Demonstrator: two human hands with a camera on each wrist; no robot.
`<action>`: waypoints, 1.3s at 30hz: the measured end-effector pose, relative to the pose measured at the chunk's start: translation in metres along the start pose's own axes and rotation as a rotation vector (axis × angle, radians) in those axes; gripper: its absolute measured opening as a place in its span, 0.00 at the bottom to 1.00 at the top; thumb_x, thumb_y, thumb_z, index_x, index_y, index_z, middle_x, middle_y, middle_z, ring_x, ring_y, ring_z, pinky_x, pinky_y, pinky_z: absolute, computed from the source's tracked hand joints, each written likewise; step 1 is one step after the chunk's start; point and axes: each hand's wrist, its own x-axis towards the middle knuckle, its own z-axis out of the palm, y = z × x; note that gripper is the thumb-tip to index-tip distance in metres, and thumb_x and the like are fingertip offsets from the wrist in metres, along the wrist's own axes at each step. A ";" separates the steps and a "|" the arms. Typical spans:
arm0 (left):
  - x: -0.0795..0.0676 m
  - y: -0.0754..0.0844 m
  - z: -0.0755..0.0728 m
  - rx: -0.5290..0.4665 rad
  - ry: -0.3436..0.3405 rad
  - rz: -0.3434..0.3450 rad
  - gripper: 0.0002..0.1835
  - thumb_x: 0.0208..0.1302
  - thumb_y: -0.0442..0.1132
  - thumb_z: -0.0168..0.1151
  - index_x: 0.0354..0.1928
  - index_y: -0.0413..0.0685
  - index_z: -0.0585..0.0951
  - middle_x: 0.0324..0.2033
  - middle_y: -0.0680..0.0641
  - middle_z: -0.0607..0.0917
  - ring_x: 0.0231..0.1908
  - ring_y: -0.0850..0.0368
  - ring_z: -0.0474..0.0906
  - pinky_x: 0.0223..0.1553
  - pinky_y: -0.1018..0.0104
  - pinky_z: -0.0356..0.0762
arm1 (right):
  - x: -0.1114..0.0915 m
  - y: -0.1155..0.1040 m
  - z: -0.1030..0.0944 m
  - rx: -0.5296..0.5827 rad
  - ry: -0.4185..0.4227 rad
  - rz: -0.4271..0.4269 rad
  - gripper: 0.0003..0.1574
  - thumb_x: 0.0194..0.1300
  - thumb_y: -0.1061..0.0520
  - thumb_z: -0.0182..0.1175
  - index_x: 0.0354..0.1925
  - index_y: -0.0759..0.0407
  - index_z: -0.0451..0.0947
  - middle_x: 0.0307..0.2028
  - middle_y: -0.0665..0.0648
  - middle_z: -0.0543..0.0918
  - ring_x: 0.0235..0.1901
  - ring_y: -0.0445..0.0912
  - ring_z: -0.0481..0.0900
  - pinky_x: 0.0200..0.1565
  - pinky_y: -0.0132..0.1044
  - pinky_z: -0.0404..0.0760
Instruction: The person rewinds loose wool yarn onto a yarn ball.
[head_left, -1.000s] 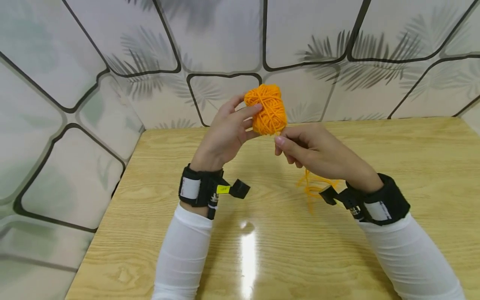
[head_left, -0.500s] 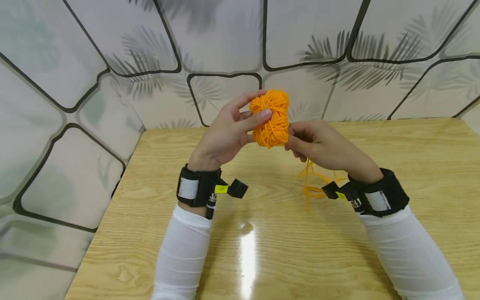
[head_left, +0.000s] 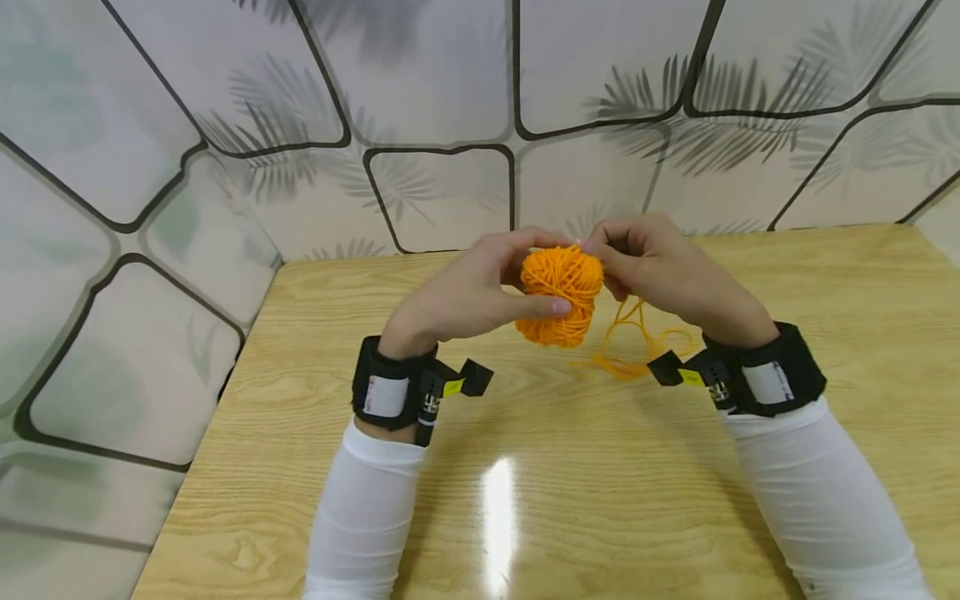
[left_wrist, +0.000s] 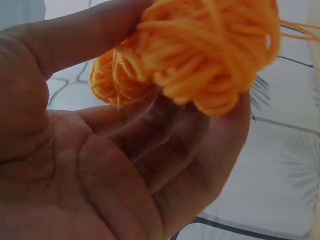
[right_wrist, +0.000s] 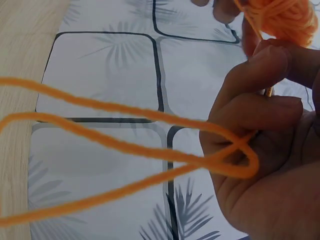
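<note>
An orange ball of yarn [head_left: 562, 283] is held above the table by my left hand [head_left: 480, 287], thumb across its near side and fingers behind it. In the left wrist view the yarn ball [left_wrist: 210, 50] sits between the thumb and the curled fingers. At the ball's upper right, my right hand [head_left: 660, 267] pinches a yarn strand between thumb and forefinger. The right wrist view shows the yarn strand [right_wrist: 120, 107] looping across the right palm, with its loose lengths trailing off to the left. Below the right hand, loose yarn [head_left: 626, 367] hangs in loops over the tabletop.
The wooden table [head_left: 360, 517] spreads under both arms and meets a wall [head_left: 442, 200] with a leaf and stone-outline pattern behind it. Another patterned wall [head_left: 90, 350] stands along the left side. Each wrist wears a black strap [head_left: 390, 383] with a small camera.
The left hand has lowered the yarn ball and moved it slightly right, turning it. The right hand has followed round it from the lower right to the upper right.
</note>
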 end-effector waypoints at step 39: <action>0.003 -0.014 -0.005 -0.366 0.517 -0.056 0.22 0.59 0.46 0.61 0.52 0.42 0.74 0.46 0.41 0.78 0.45 0.48 0.77 0.42 0.56 0.76 | -0.009 -0.021 0.026 -0.011 -0.102 -0.131 0.19 0.72 0.46 0.42 0.34 0.56 0.74 0.19 0.58 0.70 0.19 0.52 0.69 0.21 0.42 0.71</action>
